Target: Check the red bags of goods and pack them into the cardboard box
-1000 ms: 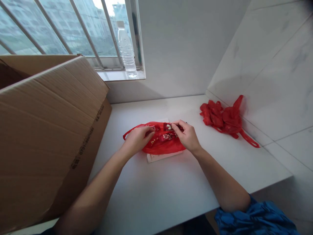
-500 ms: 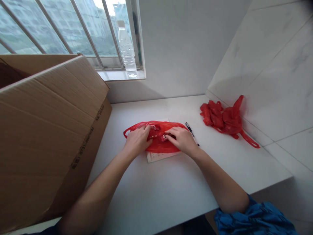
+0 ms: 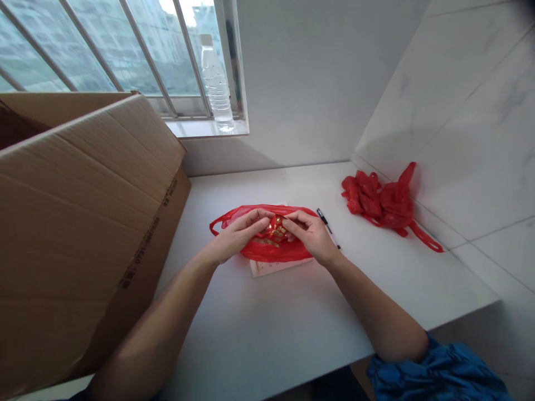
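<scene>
A small shiny red packet with gold markings (image 3: 276, 227) is pinched between my two hands. My left hand (image 3: 246, 229) grips its left edge with thumb and fingers, and my right hand (image 3: 307, 229) grips the right edge. Beneath and around them a red plastic bag (image 3: 276, 255) lies spread on the table, one loop handle sticking out at the left. What else lies inside the bag is mostly hidden by my hands and the packet. Under the bag, a printed sheet or booklet (image 3: 261, 269) shows at its front edge.
A black-and-white pen (image 3: 325, 220) lies right of the bag. Crumpled red plastic bags (image 3: 378, 200) rest against the tiled wall. A large open cardboard box (image 3: 96, 223) stands at left. A clear bottle (image 3: 217, 89) is on the windowsill. The white table (image 3: 267, 328) ends in front of me.
Both hands have risen slightly from the bag's contents and come together, now holding the red-and-gold packet between them. The bag, pen and box stay in place.
</scene>
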The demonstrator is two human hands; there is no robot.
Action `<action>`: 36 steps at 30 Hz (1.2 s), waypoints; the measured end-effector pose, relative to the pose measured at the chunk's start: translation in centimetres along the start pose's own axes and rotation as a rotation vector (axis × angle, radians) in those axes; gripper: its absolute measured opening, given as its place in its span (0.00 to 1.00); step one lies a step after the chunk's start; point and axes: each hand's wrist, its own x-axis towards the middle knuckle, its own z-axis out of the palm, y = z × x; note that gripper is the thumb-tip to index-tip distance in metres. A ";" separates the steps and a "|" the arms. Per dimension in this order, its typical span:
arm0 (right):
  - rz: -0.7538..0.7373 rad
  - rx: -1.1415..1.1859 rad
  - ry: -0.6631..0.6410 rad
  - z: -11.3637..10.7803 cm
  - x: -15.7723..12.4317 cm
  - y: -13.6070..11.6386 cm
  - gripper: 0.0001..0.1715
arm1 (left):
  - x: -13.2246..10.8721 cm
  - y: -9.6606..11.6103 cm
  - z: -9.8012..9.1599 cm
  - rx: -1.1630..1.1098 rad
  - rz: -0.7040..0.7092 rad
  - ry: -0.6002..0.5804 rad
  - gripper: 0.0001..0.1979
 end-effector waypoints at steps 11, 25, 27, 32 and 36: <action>0.064 0.016 0.087 -0.1 0.2 0.6 0.22 | 0.7 -0.2 -0.2 0.203 0.053 0.086 0.14; 0.005 -0.063 0.014 0.5 -0.2 0.2 0.24 | 0.7 -0.4 1.0 0.058 0.043 0.125 0.16; 0.050 -0.026 -0.063 0.5 -0.2 0.2 0.23 | 0.9 -0.7 0.9 -0.017 0.034 0.212 0.17; -0.022 -0.213 -0.060 -0.1 -0.2 0.2 0.15 | 1.2 -1.3 0.0 0.183 0.041 0.255 0.17; -0.092 -0.494 -0.113 -0.6 -0.4 0.2 0.17 | 1.5 -2.2 -0.7 0.782 0.111 0.377 0.15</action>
